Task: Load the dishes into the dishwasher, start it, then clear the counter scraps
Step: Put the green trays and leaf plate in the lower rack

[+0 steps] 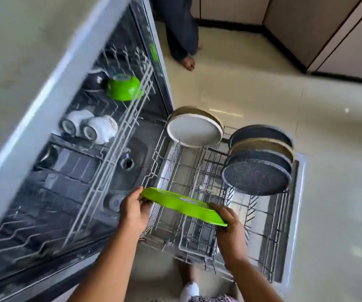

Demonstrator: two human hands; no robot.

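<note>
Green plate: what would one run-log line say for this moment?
both hands: left hand, right hand | grip green plate | above lower rack | not yet slotted

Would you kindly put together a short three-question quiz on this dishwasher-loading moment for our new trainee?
1. True or false: the green plate is held by both the left hand and the right hand.
2. Which colour is the bowl in the upper rack? A) white B) green C) grey
3. Fill in: the speckled dark plates stand on edge in the ______ rack.

Key:
1. True; one hand grips each end, over the lower rack.
2. B; it lies tipped near the two white cups.
3. Lower; a white plate stands there too.
</note>
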